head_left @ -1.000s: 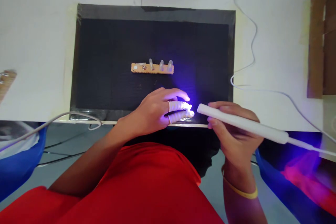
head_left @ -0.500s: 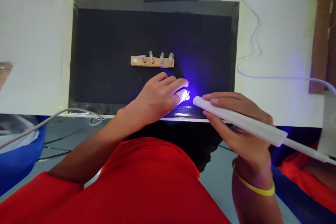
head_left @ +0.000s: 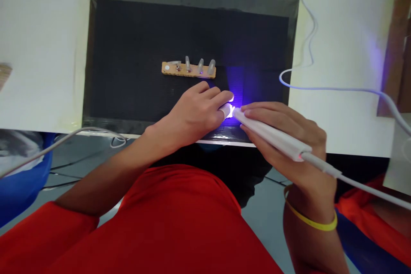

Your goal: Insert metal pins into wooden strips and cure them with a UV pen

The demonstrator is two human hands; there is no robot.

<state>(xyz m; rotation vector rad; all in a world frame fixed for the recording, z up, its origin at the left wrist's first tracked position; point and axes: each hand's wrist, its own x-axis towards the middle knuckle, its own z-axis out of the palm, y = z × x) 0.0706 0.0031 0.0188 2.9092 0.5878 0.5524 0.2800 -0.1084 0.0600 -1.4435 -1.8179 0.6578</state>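
Observation:
My right hand [head_left: 282,132] grips a white corded pen-shaped lamp [head_left: 272,135], its violet-lit tip pointing left. Just in front of that tip is my left hand [head_left: 202,109], fingers curled together over the mat's near edge. A white wrap [head_left: 224,112] goes round one of its fingers. Bright glare hides whatever is pinched at the fingertips. Beyond the left hand lies a tan strip [head_left: 194,72] on the black mat [head_left: 135,51]. Several translucent nail-shaped tips [head_left: 211,67] stand up from it, and a white dot marks its left end.
The mat is taped to a white table [head_left: 41,43]. A white cable [head_left: 330,88] curves across the table's right side. Another cable [head_left: 64,143] hangs over the front edge at left. Blue chairs [head_left: 25,192] flank me, and another person's red clothing [head_left: 362,209] shows at lower right.
My right hand has brought the lamp left, closing the gap to my left fingertips. The lamp has turned, so its back end and cable joint now show. The view has shifted slightly.

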